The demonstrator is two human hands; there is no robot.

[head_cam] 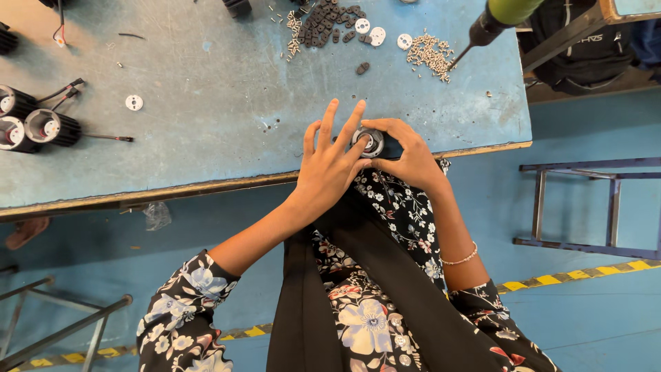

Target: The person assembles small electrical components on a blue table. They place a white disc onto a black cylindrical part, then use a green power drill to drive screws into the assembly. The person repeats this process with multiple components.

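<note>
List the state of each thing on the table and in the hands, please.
Round black part: held at the table edge, white disc on top.
Left hand: fingers spread, fingertips on the part.
Right hand: gripping the part.
Finished black units: lying on their sides, wires out.
Screws: loose heap.
Electric screwdriver: hanging, tip above the screws.
White disc: lying flat, alone.

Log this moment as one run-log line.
left hand: fingertips on round black part | right hand: gripping it | place: table edge | nearby: screw pile
</note>
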